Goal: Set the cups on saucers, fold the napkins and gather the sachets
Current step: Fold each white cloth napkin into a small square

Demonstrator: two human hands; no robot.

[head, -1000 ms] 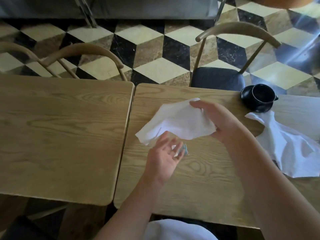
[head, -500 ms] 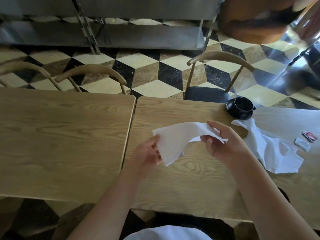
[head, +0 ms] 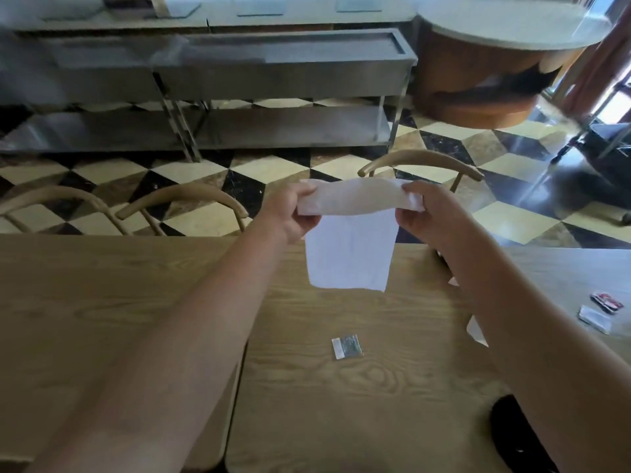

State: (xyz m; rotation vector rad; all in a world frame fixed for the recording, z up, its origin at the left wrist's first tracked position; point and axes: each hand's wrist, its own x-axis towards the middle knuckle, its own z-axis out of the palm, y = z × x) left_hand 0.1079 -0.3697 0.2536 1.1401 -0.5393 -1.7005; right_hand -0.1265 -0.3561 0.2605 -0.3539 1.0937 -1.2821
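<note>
A white napkin (head: pixel 348 254) hangs in the air above the far edge of the wooden table (head: pixel 341 404). My left hand (head: pixel 290 213) pinches its upper left corner and my right hand (head: pixel 426 216) pinches its upper right corner, with the top edge stretched between them. A silver sachet (head: pixel 346 347) lies flat on the table below the napkin. A red sachet (head: pixel 606 302) and a white sachet (head: pixel 594 319) lie near the right edge. Slivers of a second white napkin (head: pixel 476 331) show behind my right forearm. The cup and saucer are hidden.
A second wooden table (head: pixel 102 302) adjoins on the left with a narrow gap between. Wooden chairs (head: pixel 184 203) stand along the far side, one (head: pixel 423 162) behind the napkin. A steel shelf unit (head: pixel 239 80) and a round counter (head: pixel 495 63) stand across the checkered floor.
Both hands have lifted the napkin off the table and spread it out by its top corners. The view has tilted up, and the silver sachet now lies uncovered.
</note>
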